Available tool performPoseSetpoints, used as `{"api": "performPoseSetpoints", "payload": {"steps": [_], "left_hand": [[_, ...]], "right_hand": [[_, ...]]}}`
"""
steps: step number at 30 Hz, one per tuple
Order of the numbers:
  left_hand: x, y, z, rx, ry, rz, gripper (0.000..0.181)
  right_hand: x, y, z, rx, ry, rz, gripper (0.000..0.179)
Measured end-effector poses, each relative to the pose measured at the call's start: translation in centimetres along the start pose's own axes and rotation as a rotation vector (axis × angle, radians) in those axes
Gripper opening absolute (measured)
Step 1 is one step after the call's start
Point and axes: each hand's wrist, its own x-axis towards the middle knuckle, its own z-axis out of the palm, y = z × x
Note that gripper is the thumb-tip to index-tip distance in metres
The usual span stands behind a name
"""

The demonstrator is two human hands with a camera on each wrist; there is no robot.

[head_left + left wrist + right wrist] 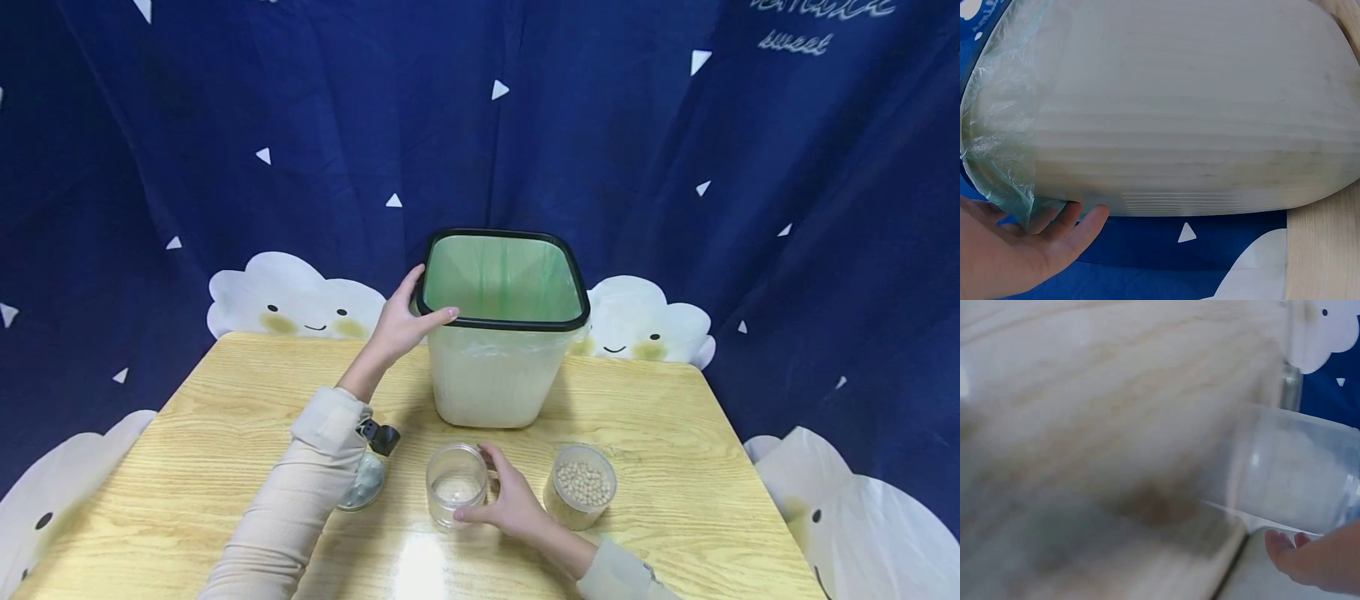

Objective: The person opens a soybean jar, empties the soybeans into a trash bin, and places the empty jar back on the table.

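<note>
Bin (487, 379) with a green liner (502, 275) stands upright near the far edge of a wooden table (652, 417), its rim (517, 325) held at the left corner by the left hand (397, 329), thumb and fingers well spread; it looks light and slightly flexible, best taken by that rim. Nearer, the right hand (513, 500) curves widely spread fingers round a clear jar (448, 493), probably light, stiff and slippery, best held by its sides. No label is readable, but the navy curtain (315, 117) reads "sweet" below a cropped line.
</note>
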Motion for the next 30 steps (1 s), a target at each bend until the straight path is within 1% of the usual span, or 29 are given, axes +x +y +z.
{"api": "performPoseSetpoints", "payload": {"steps": [4,13,22,30], "left_hand": [[-0.1,0.0,0.0,0.004,0.003,0.003,0.087],[-0.1,0.0,-0.1,-0.001,0.002,0.007,0.087],[0.0,0.0,-0.1,-0.011,-0.005,0.008,0.088],[0.0,0.1,0.0,0.0,0.002,0.009,0.089]], "right_hand": [[-0.2,-1.1,-0.9,-0.05,0.041,-0.033,0.093],[-0.8,-3.4,-3.1,-0.059,0.054,-0.077,0.087],[-1.3,-4.3,-4.9,-0.077,0.069,-0.1,0.08],[-2.5,-4.8,-6.8,-0.088,0.083,-0.125,0.078]]}}
